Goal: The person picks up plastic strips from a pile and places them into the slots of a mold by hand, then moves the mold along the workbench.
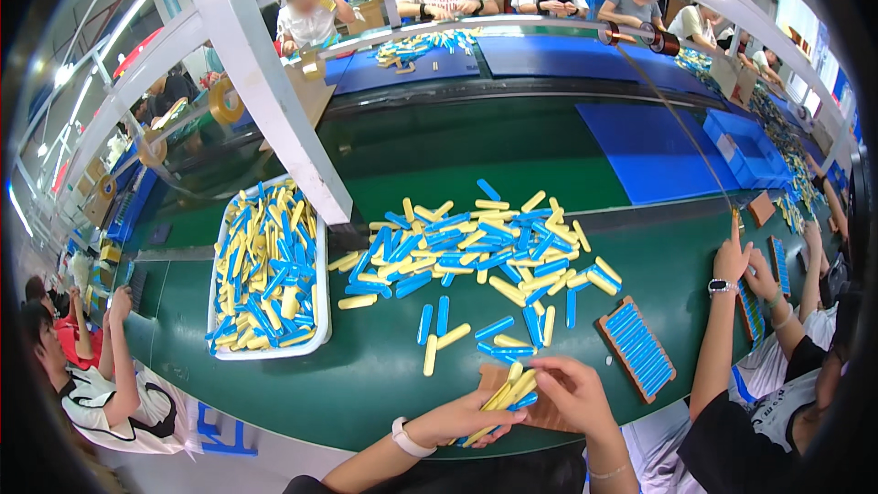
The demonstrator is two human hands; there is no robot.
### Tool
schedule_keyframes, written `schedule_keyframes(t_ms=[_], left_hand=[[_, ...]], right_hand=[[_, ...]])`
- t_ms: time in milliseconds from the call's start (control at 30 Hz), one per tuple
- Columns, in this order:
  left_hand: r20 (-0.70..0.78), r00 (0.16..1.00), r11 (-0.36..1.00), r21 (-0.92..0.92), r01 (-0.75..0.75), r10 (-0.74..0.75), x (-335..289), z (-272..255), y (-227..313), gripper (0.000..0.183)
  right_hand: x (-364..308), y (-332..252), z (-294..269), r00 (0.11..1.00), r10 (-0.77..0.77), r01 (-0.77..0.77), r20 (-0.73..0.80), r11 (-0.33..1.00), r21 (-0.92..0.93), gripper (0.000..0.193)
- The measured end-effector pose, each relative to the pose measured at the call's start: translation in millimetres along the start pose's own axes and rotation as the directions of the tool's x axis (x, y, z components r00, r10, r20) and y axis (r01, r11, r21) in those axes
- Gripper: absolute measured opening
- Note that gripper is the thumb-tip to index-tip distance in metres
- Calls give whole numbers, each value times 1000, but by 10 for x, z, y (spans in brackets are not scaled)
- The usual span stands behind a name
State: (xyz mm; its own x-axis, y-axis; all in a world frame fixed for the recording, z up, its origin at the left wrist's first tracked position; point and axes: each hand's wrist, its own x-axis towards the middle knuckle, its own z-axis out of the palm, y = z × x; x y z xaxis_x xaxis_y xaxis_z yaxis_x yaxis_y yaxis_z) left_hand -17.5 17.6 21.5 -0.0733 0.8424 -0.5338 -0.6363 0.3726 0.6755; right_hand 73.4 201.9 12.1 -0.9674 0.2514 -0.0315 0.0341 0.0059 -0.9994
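Lights [133, 23] glare at the upper left of the frame, above a seated person in a white and black shirt [110, 412] at the lower left. Left of centre, a white tub [323, 311] heaped with yellow and blue sticks stands on a long green work surface [357, 393], just beside the foot of a pale metal post [265, 82] slanting down from the top. Loose sticks [457, 247] spread across the middle of the frame, the pile thinning toward the lower centre. Along the upper edge, co-workers sit behind blue mats [558, 57]; farther right lie a blue sheet [640, 155] and a blue bin [745, 146]. A brown rack [636, 348] lined with blue sticks lies tilted at the lower right, near a neighbouring worker's hands [734, 261]. At the lower centre, the left hand [485, 416], a white band [412, 437] on its wrist, is closed around a bundle [505, 395] of yellow and blue sticks. To its right, the right hand [574, 393] is partly curled, fingertips at the bundle's upper end; whether they pinch a stick cannot be told. Below and between the hands shows a second brown rack [553, 414], partly hidden.
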Motion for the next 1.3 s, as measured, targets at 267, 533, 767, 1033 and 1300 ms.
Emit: schedule_keyframes(t_ms=[267,533,767,1033,1300], left_hand=[[-197,974,994,17,-111,112,21,-52,43,26],[-261,955,988,-23,-150,139,59,-11,58,28],[-353,918,969,-100,-228,179,212,11,116,27],[-58,998,873,-487,-35,8,272,-83,61,27],[-351,919,955,-158,-249,182,118,246,165,11]], right_hand=[[185,-87,11,981,175,-186,79,969,161,26],[90,82,-86,997,77,-75,-3,979,190,22],[45,66,-163,984,63,-33,-169,984,173,15],[41,135,-204,988,-154,156,-27,982,110,12],[-3,-1,-238,959,247,-271,136,940,208,20]])
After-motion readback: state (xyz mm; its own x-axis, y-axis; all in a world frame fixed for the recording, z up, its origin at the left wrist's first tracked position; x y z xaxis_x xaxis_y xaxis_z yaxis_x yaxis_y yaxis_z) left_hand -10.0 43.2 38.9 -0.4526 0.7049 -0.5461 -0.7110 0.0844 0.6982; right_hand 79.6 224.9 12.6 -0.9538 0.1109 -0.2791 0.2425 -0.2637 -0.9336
